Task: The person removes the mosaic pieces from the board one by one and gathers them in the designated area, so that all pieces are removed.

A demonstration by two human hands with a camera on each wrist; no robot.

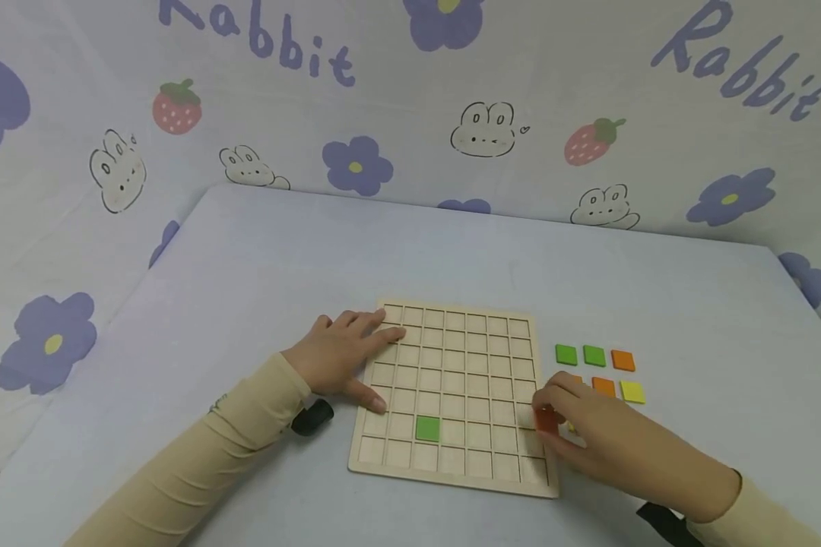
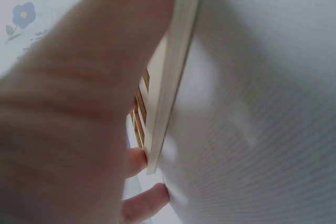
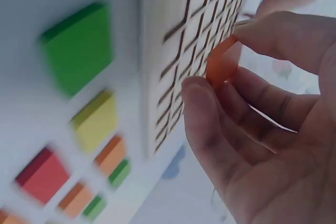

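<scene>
A pale wooden grid board (image 1: 451,361) lies on the table, with one green tile (image 1: 427,428) in a cell of its lower part. My left hand (image 1: 338,353) rests over the board's left edge, fingers spread and thumb on the grid. At the board's right side, my right hand (image 1: 605,429) pinches an orange tile (image 3: 223,64) between thumb and fingers. That tile is tilted on edge close above the grid in the right wrist view. The left wrist view shows mostly the forearm and the board's edge (image 2: 170,82).
Right of the board lie loose tiles in rows: green (image 1: 566,355), orange (image 1: 623,360) and yellow (image 1: 632,392), some hidden behind my right hand. A red tile (image 3: 43,176) appears in the right wrist view. Patterned cloth (image 1: 410,99) hangs behind the white table (image 1: 383,243).
</scene>
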